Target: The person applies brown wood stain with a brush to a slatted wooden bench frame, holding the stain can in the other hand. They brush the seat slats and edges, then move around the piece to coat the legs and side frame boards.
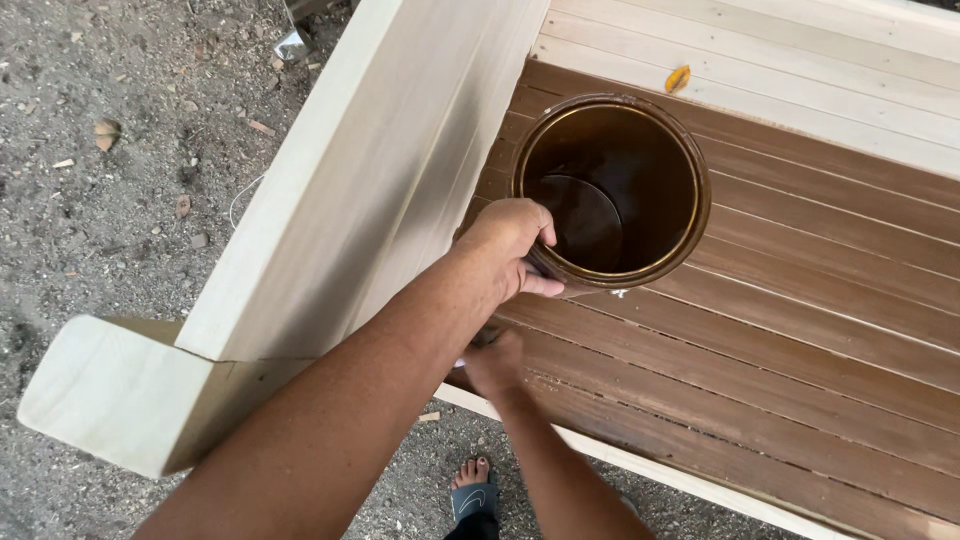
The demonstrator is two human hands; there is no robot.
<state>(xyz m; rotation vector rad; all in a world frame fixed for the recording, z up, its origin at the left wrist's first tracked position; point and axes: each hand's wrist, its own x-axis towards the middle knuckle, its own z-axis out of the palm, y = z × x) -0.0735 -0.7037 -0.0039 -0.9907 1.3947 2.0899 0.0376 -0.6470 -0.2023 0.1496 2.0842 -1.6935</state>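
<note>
Two hands, one can, one slatted seat. Left hand (505, 250) curled over the near rim of the open can (612, 188), fingers closed on its edge, can lying at about two o'clock from that hand. Right hand (492, 362) at six o'clock below the left, partly hidden under the forearm, pressed to the stained brown slats (780, 330); grip impossible to tell. Pale unstained armrest (330, 210) at nine o'clock. One sandalled foot (473, 490) on gravel (110, 150) below.
</note>
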